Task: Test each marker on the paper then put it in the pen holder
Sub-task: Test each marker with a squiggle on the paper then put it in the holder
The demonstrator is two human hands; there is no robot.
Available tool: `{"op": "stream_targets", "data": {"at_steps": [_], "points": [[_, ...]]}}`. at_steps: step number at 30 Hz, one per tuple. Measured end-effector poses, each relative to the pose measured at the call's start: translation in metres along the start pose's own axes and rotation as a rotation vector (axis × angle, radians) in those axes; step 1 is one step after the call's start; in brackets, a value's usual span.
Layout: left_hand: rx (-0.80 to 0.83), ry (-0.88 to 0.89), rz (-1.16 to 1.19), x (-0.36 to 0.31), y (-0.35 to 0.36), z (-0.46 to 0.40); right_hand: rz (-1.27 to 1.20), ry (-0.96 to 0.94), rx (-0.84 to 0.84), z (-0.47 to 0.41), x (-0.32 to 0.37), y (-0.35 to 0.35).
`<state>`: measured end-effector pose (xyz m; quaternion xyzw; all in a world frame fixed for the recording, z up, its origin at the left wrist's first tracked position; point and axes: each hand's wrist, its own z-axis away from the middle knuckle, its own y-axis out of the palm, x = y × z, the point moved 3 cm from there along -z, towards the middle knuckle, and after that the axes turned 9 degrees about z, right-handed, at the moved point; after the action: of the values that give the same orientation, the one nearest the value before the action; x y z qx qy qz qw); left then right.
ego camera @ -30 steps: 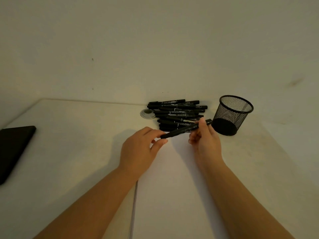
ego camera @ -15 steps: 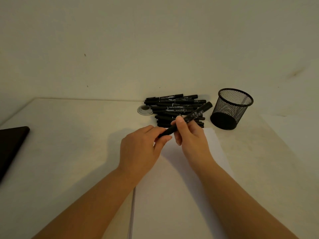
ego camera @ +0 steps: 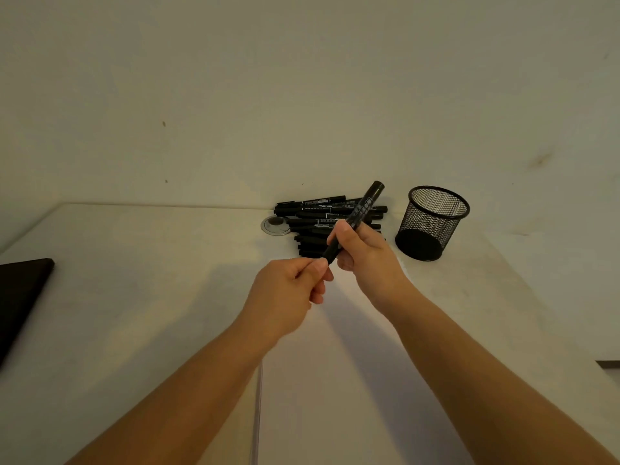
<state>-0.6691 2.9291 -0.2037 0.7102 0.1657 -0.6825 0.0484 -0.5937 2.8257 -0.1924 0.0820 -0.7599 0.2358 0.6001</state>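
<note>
Head view is showing the right hand (ego camera: 365, 260) gripping a black marker (ego camera: 355, 218) round its barrel, tilted up toward the wall, while the left hand (ego camera: 288, 293) is pinching its lower end. Both are hovering over white paper (ego camera: 335, 380). Behind, a marker pile (ego camera: 315, 216) is lying beside the mesh pen holder (ego camera: 432, 223).

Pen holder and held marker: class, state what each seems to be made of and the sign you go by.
Pen holder: seemingly metal wire mesh, matt black; the open lattice lets the wall show through, and rim and base are solid bands.
Held marker: probably plastic, black with a slight sheen; a smooth straight barrel with pale printed lettering. The look alone cannot confirm it.
</note>
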Motion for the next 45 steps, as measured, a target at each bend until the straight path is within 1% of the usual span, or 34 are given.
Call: {"op": "stream_targets", "data": {"at_steps": [1,2,3,4,5,6,7,8,9,10,11,12,13,15,16,19,21,23,25,27,29,35,38,41,43,45], "points": [[0.070,-0.095,0.126,0.001,0.000,0.001,-0.059,-0.003,-0.005,-0.003,0.000,-0.002],[0.175,-0.218,0.270,0.002,-0.001,0.005,-0.183,0.028,-0.047,-0.006,-0.001,-0.008],[0.302,-0.341,0.403,0.004,-0.002,0.011,-0.358,0.081,-0.112,-0.010,0.000,-0.018],[0.415,-0.424,0.479,0.005,-0.005,0.018,-0.497,0.112,-0.171,-0.013,0.000,-0.030],[0.498,-0.441,0.468,0.008,-0.010,0.022,-0.532,0.101,-0.205,-0.015,0.000,-0.041],[0.535,-0.418,0.404,0.010,-0.015,0.024,-0.439,0.061,-0.208,-0.015,0.000,-0.048],[0.517,-0.355,0.296,0.013,-0.022,0.022,-0.263,0.009,-0.177,-0.013,0.002,-0.048],[0.440,-0.264,0.150,0.015,-0.028,0.019,-0.076,-0.034,-0.115,-0.010,0.003,-0.041],[0.315,-0.139,-0.053,0.016,-0.036,0.014,0.068,-0.055,-0.041,-0.007,0.003,-0.030],[0.195,0.010,-0.312,0.017,-0.042,0.010,0.164,-0.059,0.027,-0.006,0.003,-0.017],[0.128,0.132,-0.582,0.019,-0.045,0.008,0.224,-0.058,0.072,-0.007,0.000,-0.006],[0.101,0.205,-0.765,0.022,-0.045,0.008,0.245,-0.054,0.090,-0.010,-0.002,0.004],[0.105,0.242,-0.834,0.026,-0.045,0.009,0.204,-0.025,0.072,-0.014,-0.005,0.011],[0.140,0.240,-0.842,0.034,-0.044,0.008,0.068,0.083,-0.004,-0.021,-0.010,0.024],[0.134,0.251,-0.843,0.035,-0.043,0.007,0.043,0.112,-0.045,-0.022,-0.013,0.029],[0.096,0.290,-0.837,0.038,-0.043,0.003,0.159,0.084,-0.143,-0.022,-0.027,0.037],[0.103,0.304,-0.830,0.041,-0.045,0.002,0.161,0.093,-0.200,-0.020,-0.036,0.034],[0.107,0.315,-0.812,0.043,-0.047,0.001,0.196,0.070,-0.187,-0.020,-0.039,0.033],[0.106,0.322,-0.803,0.042,-0.048,0.000,0.257,0.040,-0.112,-0.022,-0.039,0.039],[0.098,0.326,-0.796,0.041,-0.048,-0.002,0.234,0.015,-0.050,-0.021,-0.037,0.044],[0.096,0.328,-0.793,0.041,-0.048,-0.002,0.232,-0.008,-0.033,-0.021,-0.037,0.046],[0.116,0.307,-0.774,0.042,-0.050,0.000,0.319,0.000,-0.126,-0.022,-0.036,0.038],[0.114,0.297,-0.760,0.043,-0.049,0.000,0.344,-0.001,-0.228,-0.019,-0.036,0.030],[0.068,0.258,-0.670,0.043,-0.052,-0.001,0.168,0.042,-0.326,-0.016,-0.036,0.025],[0.016,0.234,-0.559,0.043,-0.055,-0.002,-0.007,0.091,-0.295,-0.014,-0.036,0.024],[-0.018,0.226,-0.511,0.044,-0.057,-0.004,-0.186,0.134,-0.228,-0.013,-0.036,0.026]]}}
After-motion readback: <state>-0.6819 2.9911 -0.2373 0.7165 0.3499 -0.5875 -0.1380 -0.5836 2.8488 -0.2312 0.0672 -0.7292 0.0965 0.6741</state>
